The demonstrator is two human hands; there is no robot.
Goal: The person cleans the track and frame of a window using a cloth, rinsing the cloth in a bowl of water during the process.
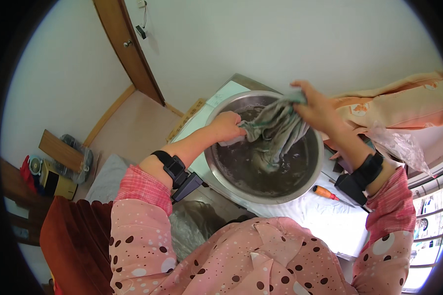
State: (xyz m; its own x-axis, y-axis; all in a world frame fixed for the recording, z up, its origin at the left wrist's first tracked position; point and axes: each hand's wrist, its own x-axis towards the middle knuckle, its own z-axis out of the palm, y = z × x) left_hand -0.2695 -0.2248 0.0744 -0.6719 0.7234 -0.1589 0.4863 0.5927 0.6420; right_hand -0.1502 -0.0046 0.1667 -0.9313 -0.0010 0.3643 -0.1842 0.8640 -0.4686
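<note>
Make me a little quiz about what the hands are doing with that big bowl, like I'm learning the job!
1. What do the left hand and right hand both hold?
A) a sponge
B) a striped cloth
C) a spoon

2. True or false: the orange-handled screwdriver lies outside the metal basin.

3. Fill the gap with clear or murky: the water in the basin looks ____.

Key:
1. B; its lower part hangs into the basin.
2. True; it lies on the white-covered table.
3. Murky.
</note>
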